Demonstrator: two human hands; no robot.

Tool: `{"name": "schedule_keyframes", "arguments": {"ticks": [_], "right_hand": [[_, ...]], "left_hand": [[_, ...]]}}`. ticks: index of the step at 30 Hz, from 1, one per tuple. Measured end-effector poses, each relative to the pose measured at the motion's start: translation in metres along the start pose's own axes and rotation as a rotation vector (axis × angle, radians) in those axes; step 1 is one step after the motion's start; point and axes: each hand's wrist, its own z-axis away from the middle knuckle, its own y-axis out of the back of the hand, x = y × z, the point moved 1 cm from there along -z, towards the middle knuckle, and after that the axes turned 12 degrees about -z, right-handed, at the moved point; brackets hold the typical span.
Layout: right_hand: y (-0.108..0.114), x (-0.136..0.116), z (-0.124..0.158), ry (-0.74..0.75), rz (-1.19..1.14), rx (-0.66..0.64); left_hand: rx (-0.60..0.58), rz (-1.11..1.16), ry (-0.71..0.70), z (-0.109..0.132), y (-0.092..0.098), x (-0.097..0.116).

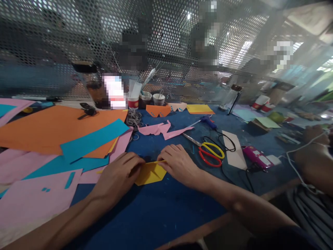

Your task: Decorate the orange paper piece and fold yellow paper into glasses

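Note:
A small piece of yellow paper (150, 174) with cut corners and a raised fold along its far edge lies on the blue table (156, 211). My left hand (120, 170) grips its left end, with the fingers curled and the fingertips partly hidden. At the far right corner my right hand (179, 163) pinches the folded edge. Just beyond the hands are pink paper cut-outs (153, 129). Scissors (205, 147) with red and yellow handles lie to the right of my right hand, their blades pointing away to the left.
Orange paper (44, 128), a blue strip (95, 140) and pink sheets (54, 194) cover the left side. A blue glue gun (208, 122) with a black cord, a pale card (232, 149) and a purple power strip (256, 158) lie right. Another person's arm (316, 156) rests at far right.

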Motion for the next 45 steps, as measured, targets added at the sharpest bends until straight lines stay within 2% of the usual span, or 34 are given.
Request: {"name": "schedule_keyframes", "arguments": {"ticks": [5, 8, 12, 18, 23, 25, 29, 32, 37, 40, 45], "right_hand": [[-0.002, -0.003, 0.000, 0.092, 0.083, 0.069], [0.001, -0.008, -0.001, 0.048, -0.031, 0.091], [0.005, -0.009, -0.002, -0.054, -0.239, 0.105], [0.007, -0.007, 0.000, -0.003, -0.204, 0.160], [0.019, -0.019, 0.000, 0.068, -0.148, 0.168], [0.030, -0.022, 0.000, 0.049, -0.177, 0.214], [0.050, -0.015, -0.002, -0.138, -0.445, 0.380], [0.049, -0.003, -0.005, -0.264, -0.637, 0.457], [0.027, 0.001, -0.008, -0.305, -0.710, 0.358], [0.019, -0.003, -0.008, -0.294, -0.693, 0.307], [0.019, -0.004, -0.007, -0.268, -0.666, 0.317]], "left_hand": [[-0.018, -0.135, 0.005, -0.001, 0.004, 0.004], [-0.027, -0.187, 0.018, -0.001, 0.008, 0.008], [0.000, -0.139, 0.005, -0.001, 0.012, 0.010], [0.023, -0.024, 0.031, -0.001, 0.013, 0.009], [0.112, -0.124, -0.067, -0.009, 0.025, 0.010], [0.188, -0.193, -0.071, -0.012, 0.033, 0.008], [0.393, -0.249, -0.024, -0.012, 0.048, 0.000], [0.446, -0.140, -0.033, -0.011, 0.052, -0.006], [0.451, 0.131, -0.035, -0.008, 0.046, -0.009], [0.443, 0.158, -0.011, -0.005, 0.043, -0.008], [0.406, 0.197, 0.035, -0.003, 0.040, -0.009]]}}
